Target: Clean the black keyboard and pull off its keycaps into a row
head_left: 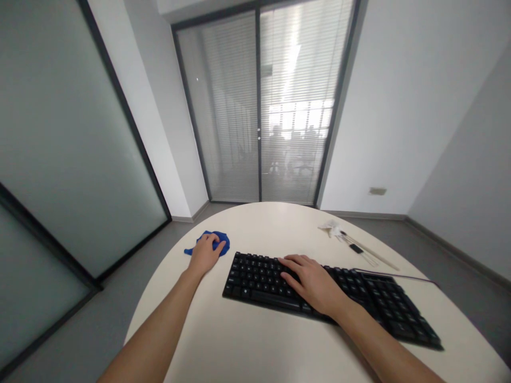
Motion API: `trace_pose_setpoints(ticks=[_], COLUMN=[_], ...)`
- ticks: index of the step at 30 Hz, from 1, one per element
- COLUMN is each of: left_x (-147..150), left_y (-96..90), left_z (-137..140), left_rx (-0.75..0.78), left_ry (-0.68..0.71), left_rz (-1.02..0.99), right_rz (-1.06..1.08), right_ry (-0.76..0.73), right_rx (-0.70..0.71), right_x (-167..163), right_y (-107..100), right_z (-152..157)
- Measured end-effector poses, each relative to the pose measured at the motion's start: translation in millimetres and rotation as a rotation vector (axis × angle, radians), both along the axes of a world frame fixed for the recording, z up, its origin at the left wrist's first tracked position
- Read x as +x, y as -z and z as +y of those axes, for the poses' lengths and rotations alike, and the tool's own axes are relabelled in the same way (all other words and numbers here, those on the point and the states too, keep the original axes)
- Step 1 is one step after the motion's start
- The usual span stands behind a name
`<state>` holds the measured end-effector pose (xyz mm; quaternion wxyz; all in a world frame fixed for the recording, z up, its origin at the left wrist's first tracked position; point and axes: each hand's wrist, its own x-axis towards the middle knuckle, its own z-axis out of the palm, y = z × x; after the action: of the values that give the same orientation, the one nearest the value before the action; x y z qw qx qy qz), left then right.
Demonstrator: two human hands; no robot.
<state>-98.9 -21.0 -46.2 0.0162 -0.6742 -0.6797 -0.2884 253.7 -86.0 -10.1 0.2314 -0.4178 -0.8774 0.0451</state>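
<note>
A crumpled blue cloth point(223, 246) lies on the left part of the table. My left hand point(205, 254) is on top of it, with bent fingers and thumb closed on the fabric. To its right, a black keyboard point(263, 282) sits at a slant on the table. My right hand point(313, 282) rests palm down across the middle of the keys, its fingers stretched out and the thumb apart. That hand and forearm hide part of the keyboard.
The round cream table point(255, 340) carries a crumpled white tissue point(330, 227) at the back right. Beside it lie thin sticks point(375, 252) and a small black piece point(355, 248). A dark cable point(407, 276) runs behind the keyboard toward the right edge.
</note>
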Motion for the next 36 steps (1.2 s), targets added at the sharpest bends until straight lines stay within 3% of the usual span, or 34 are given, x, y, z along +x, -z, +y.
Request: trace_pose_setpoints(ticks=[3,8,13,19,22,25,30,36], left_x=[6,0,-18,-24,-19,-11,-9,-32], left_y=[-0.8,3.5,5.5,-12.8,-25.2,-27.7,-4.8,11.2], left_z=[-2,0,13,10,-4,-17,-21,0], left_rx=[0.044,0.018,0.138,0.301,0.308,0.183,-0.038,0.055], left_ry=[0.083,0.096,-0.132,-0.289,-0.252,-0.167,-0.062,-0.093], left_rz=[-0.045,-0.160,-0.449,-0.536,-0.470,-0.301,-0.007,-0.019], right_rz=[0.003,-0.011,-0.007,-0.008,-0.007,-0.004,-0.008,-0.007], right_ry=[-0.001,0.005,0.009,0.002,0.002,0.000,0.002,0.007], right_rx=[0.000,-0.015,-0.025,-0.036,-0.035,-0.028,-0.033,-0.028], right_x=[0,0,-1,-1,-1,-2,-2,-2], right_y=[1,1,-2,-3,-2,-2,-2,-1], right_z=[0,0,-1,-1,0,0,-1,0])
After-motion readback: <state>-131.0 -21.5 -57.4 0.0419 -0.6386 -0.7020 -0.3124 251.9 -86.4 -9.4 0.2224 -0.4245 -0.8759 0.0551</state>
